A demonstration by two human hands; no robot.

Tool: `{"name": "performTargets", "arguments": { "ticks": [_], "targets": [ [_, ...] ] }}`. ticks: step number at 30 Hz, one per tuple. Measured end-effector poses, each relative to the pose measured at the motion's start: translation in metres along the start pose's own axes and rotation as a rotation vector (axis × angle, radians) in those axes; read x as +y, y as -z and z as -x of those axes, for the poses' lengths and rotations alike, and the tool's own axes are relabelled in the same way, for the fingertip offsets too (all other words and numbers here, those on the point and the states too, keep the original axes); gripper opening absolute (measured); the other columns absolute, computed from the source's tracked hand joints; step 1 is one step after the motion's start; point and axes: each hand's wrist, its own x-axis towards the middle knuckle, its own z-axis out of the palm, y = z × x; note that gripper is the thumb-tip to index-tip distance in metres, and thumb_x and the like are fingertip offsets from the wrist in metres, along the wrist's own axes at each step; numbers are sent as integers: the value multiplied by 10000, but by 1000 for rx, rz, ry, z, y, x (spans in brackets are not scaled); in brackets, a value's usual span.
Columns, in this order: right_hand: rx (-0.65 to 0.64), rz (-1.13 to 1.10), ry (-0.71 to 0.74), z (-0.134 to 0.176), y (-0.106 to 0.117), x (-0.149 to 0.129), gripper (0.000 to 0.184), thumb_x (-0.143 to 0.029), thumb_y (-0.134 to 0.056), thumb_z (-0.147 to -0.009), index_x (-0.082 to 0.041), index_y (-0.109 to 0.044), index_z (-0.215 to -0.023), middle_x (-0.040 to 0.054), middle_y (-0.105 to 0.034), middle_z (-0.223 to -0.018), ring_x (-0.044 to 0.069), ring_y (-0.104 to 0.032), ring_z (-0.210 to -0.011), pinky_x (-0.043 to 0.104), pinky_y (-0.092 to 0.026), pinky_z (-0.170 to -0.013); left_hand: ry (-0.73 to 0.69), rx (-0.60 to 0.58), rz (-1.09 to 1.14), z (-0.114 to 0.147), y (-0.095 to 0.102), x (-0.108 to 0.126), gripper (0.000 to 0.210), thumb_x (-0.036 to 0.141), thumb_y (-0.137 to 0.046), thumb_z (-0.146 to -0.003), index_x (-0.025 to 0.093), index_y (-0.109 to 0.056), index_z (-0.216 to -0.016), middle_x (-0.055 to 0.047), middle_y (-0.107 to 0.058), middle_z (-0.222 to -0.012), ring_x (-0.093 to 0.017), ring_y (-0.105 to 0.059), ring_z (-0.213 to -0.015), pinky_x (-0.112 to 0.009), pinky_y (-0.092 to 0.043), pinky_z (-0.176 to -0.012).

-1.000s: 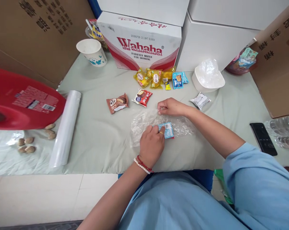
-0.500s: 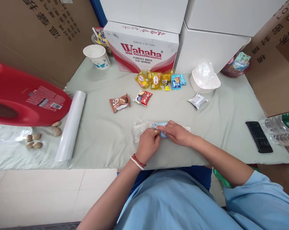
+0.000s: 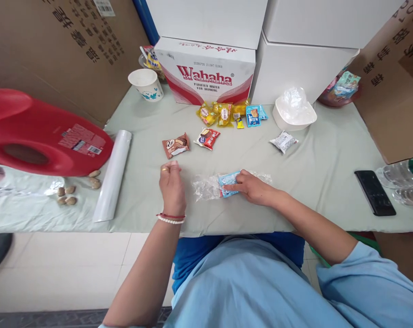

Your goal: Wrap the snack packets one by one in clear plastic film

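My right hand [image 3: 255, 187] is closed on a small blue snack packet [image 3: 229, 181], its index finger lying across the front. Under and beside the packet lies a crumpled clear plastic bag [image 3: 206, 187], showing on both sides of it. Off to the left, my left hand [image 3: 172, 184] is raised just in front of a brown snack packet [image 3: 176, 146]. Its fingers are curled and pressed together; whatever may be in them is hidden. A red and white snack packet [image 3: 208, 138] lies behind the clear bag.
Yellow snack packets [image 3: 224, 114] and a blue packet [image 3: 253, 115] lie before the Wahaba-style red and white carton [image 3: 206, 73]. A white bowl [image 3: 294, 116], silver packet [image 3: 284, 141] and phone [image 3: 375, 192] are right. Left are a plastic roll [image 3: 112, 176], red jug [image 3: 49, 132] and paper cup [image 3: 146, 85].
My left hand has let go of the blue packet and moved left, away from it. My right hand has stayed on the packet, which now shows more of its front. The view has shifted slightly.
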Motion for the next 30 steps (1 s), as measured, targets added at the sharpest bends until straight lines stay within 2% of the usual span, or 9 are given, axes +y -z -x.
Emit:
{"name": "performTargets", "arguments": {
  "ticks": [4,8,12,15,19,22,24,27,30],
  "targets": [
    [-22,47,-11,-1,2,-4,532,-54,-428,-1003,-222,-723,-1413,97,-548,-853,237,-385,-810,356,-368,-801,-99,-243,-393,-2,-10,-2,325,520,-665,-862,208,-713,-939,-149,-660,-1297,-346,-511,-1376,-514,-397,-1194],
    [15,-18,33,8,10,-5,457,-189,-457,-1069,-195,-660,-1478,95,-584,-905,234,-454,-842,390,-408,-878,-205,-428,-580,13,-17,-7,401,381,-786,-724,195,-744,-1076,-164,-466,-1593,-407,-349,-1539,-565,-339,-1259],
    [47,-130,71,18,17,-8,456,-375,-519,-1094,-175,-641,-1485,111,-636,-1001,246,-548,-982,434,-421,-992,-218,-424,-604,18,-12,-9,373,283,-766,-670,169,-728,-1024,-173,-462,-1593,-419,-352,-1531,-553,-363,-1245],
    [63,-140,20,18,15,-11,450,-439,-499,-1103,-192,-694,-1425,103,-646,-966,241,-557,-955,437,-421,-996,-219,-385,-554,20,-3,-4,276,270,-699,-673,175,-692,-932,-182,-603,-1400,-400,-485,-1422,-541,-407,-1195],
    [43,-127,-9,11,12,-13,431,-420,-492,-1110,-186,-732,-1380,91,-639,-916,224,-553,-895,417,-408,-973,-75,-434,-236,28,12,8,224,300,-631,-689,220,-608,-898,-51,-679,-958,-257,-697,-916,-395,-558,-858],
    [43,-114,-16,7,12,-14,412,-409,-510,-1105,-189,-752,-1356,79,-623,-890,208,-533,-848,392,-396,-943,131,-460,81,35,16,19,275,320,-649,-700,232,-561,-945,-22,-681,-974,-200,-712,-786,-308,-529,-703],
    [45,-105,-14,6,12,-15,406,-399,-515,-1103,-184,-755,-1351,75,-617,-881,203,-523,-831,386,-390,-938,298,-409,206,35,12,25,265,394,-628,-795,239,-541,-992,-28,-684,-991,-189,-721,-746,-300,-531,-668],
    [34,-90,2,5,12,-15,407,-373,-508,-1105,-170,-746,-1365,79,-618,-877,208,-522,-834,387,-384,-932,452,-303,224,27,3,27,398,622,-501,-944,233,-526,-1024,-33,-662,-913,-189,-703,-663,-304,-527,-604],
    [29,-84,4,6,11,-15,408,-363,-498,-1108,-170,-744,-1371,84,-623,-877,212,-522,-838,389,-383,-926,404,-321,70,17,1,21,524,696,-692,-829,210,-556,-972,-11,-637,-817,-174,-649,-609,-287,-496,-561]
  ]
}}
